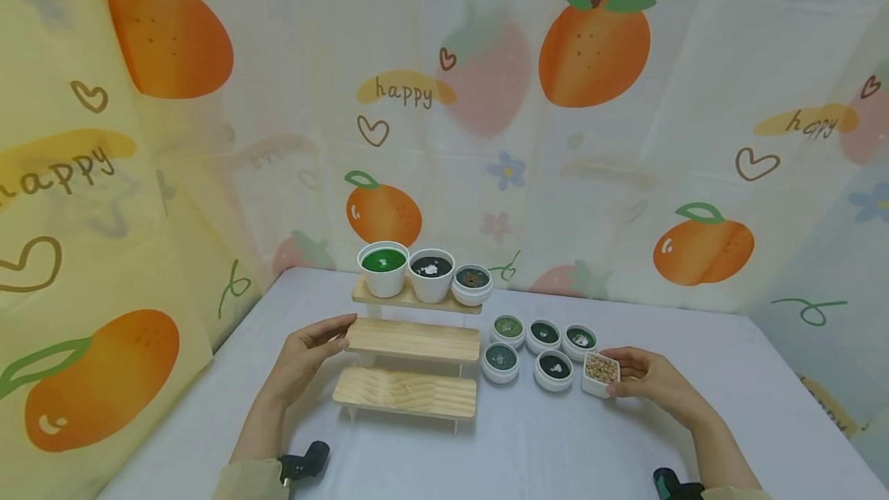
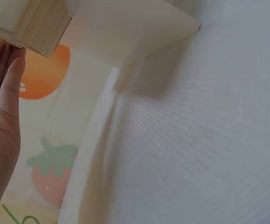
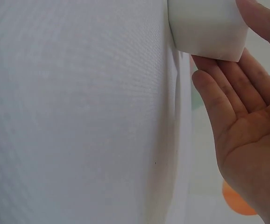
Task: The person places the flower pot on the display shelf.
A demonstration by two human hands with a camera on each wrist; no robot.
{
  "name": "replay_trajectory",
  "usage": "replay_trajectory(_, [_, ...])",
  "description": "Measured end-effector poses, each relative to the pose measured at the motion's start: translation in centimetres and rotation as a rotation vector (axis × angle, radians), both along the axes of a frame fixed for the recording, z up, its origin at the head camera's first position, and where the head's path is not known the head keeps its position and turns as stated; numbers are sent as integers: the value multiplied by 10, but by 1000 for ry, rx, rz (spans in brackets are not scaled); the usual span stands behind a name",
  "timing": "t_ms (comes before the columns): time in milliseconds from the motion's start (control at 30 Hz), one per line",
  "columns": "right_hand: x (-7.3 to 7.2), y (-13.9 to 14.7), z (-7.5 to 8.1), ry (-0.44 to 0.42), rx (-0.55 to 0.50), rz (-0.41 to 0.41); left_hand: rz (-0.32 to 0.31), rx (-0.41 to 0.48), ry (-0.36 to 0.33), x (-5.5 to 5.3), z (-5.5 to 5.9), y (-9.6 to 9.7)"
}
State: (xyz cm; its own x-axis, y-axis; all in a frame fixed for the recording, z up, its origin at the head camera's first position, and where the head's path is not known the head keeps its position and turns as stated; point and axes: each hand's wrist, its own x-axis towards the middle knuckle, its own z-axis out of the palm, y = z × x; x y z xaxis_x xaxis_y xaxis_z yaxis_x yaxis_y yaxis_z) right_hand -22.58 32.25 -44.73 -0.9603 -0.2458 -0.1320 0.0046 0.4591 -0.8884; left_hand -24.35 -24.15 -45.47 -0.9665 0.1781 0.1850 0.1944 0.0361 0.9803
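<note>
A white display stand carries three pale wooden shelves. My left hand (image 1: 300,357) holds the left end of the middle shelf (image 1: 417,339), thumb on the near side and fingers behind. In the left wrist view its fingers (image 2: 6,91) meet a wooden end (image 2: 41,28). At the right, my right hand (image 1: 656,380) grips a small squarish white pot (image 1: 596,387) filled with tan, gravel-like bits. The right wrist view shows this pot (image 3: 209,30) between the thumb and fingers, close to the tablecloth; contact with the cloth cannot be told.
Three white pots with green or dark contents, including a green-filled cup (image 1: 383,284), stand on the back shelf (image 1: 413,302). Several small round white pots cluster right of the stand, one (image 1: 553,380) near my right hand. White cloth (image 1: 542,446) covers the table; a fruit-print curtain (image 1: 486,199) hangs behind.
</note>
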Motion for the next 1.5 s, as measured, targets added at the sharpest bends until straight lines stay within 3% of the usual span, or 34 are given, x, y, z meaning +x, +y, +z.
replay_trajectory(600, [2,-2,8,48,75,-49,13,-15,-4,1,1,1])
replay_trajectory(1067, [2,-13,32,108,146,-94,6,-14,-5,0,1,0])
replay_trajectory(1500, [3,-45,49,171,42,-13,-5,-11,-11,-1,-1,-1])
